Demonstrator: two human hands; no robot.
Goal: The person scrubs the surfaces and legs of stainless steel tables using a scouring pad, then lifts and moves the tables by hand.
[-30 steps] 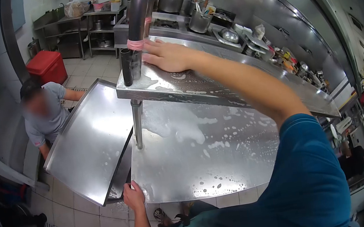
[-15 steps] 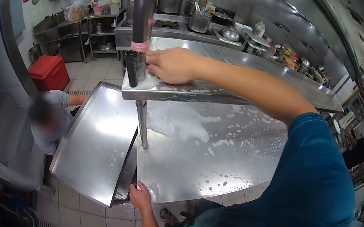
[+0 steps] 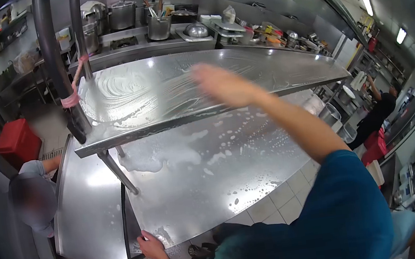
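My right hand (image 3: 220, 83) is over the soapy steel upper shelf (image 3: 283, 69), its fingers smeared by motion. Whether anything lies under its palm is hidden. Streaks of suds curve across the shelf around it. Down at the near left corner of the lower steel table (image 3: 195, 199), my left hand (image 3: 152, 246) grips the table edge. White foam (image 3: 143, 162) and water drops lie on that lower top. A pink tie (image 3: 71, 100) is wrapped around the dark metal post (image 3: 52, 50) at the shelf's left end.
A second steel table (image 3: 89, 208) adjoins on the left, with a person (image 3: 33, 199) beside it. Behind stand a red cooler box (image 3: 19, 143) and a stove with pots (image 3: 159, 27). Another person in black (image 3: 376, 115) is at the right.
My right hand has moved from beside the left post rightward along the upper shelf. The view has swung right. My left hand remains at the table corner.
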